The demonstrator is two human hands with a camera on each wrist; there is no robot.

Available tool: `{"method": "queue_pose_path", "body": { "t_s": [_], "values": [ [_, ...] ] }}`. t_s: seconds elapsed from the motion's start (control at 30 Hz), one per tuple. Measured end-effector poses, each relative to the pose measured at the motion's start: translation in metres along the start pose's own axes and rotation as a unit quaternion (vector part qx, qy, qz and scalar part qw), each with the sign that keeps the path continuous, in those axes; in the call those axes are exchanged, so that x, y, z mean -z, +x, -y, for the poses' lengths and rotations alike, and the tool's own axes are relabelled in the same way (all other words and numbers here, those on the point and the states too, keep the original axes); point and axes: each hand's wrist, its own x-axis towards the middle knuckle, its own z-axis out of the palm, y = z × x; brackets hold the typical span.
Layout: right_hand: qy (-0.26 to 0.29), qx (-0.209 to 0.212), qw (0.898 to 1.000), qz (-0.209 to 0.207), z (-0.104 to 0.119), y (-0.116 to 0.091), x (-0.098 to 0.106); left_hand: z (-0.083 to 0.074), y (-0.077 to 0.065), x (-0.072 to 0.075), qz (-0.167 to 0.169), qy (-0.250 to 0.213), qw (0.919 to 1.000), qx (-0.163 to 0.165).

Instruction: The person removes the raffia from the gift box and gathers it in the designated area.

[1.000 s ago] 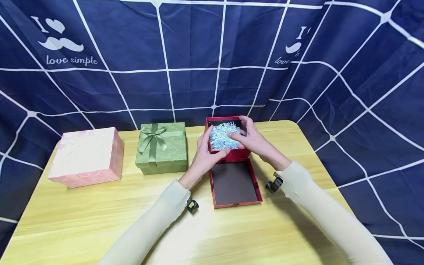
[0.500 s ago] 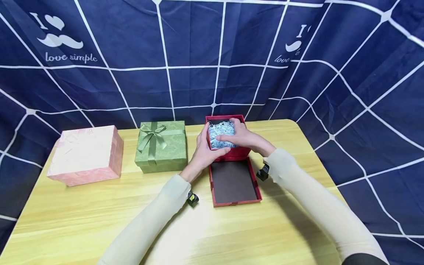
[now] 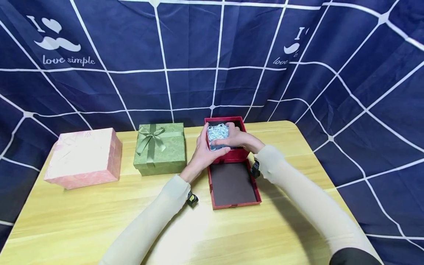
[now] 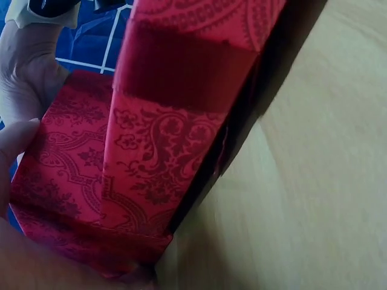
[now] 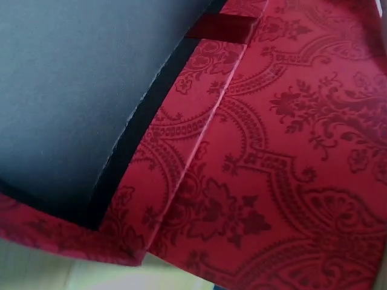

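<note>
The person's left hand (image 3: 201, 154) is grasping the near left corner of the red box (image 3: 232, 155), its fingers lying along the left wall and its thumb pressing on the front. The right hand (image 3: 237, 139) is reaching inside the red box, curving over the pale blue paper shreds (image 3: 216, 131) with its thumb resting on them; its fingertips are partly hidden, so one cannot tell whether it is grasping them. The shreds are filling the left part of the red box, while dark lining is showing to the right. Adjoining the near side of the red box, a red lid (image 3: 235, 184) is lying with its dark inside facing up. Left of the red box, a green box (image 3: 172, 154) is sitting with a green bow (image 3: 153, 138) on top, and farther left a pink box (image 3: 86, 154) is standing. All are resting on a wooden bench (image 3: 182, 235), and behind the red box a navy cloth (image 3: 192, 48) with white lines is hanging.
</note>
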Motion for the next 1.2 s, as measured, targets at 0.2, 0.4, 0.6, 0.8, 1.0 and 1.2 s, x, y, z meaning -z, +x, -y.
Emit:
{"method": "queue_pose_path", "body": {
  "t_s": [0.2,0.4,0.6,0.8,1.0,1.2],
  "values": [
    [0.007,-0.016,0.999,0.037,-0.002,0.008,0.001,-0.017,-0.006,0.004,0.015,-0.023,0.9996,0.001],
    [0.006,0.005,0.998,0.063,-0.007,0.015,0.001,-0.028,-0.010,0.006,0.024,-0.034,0.9989,0.022],
    [0.018,0.033,0.995,0.087,-0.013,0.019,-0.001,-0.028,-0.010,0.005,0.035,-0.036,0.9980,0.039],
    [0.058,0.077,0.989,0.111,-0.018,0.025,-0.004,-0.021,-0.007,0.005,0.036,-0.033,0.9979,0.043],
    [0.074,0.130,0.981,0.122,-0.015,0.030,-0.004,-0.007,0.004,0.004,0.026,-0.021,0.9983,0.047],
    [0.086,0.185,0.972,0.116,-0.019,0.034,-0.002,-0.020,-0.003,0.005,0.031,-0.028,0.9983,0.040]
  ]
}}
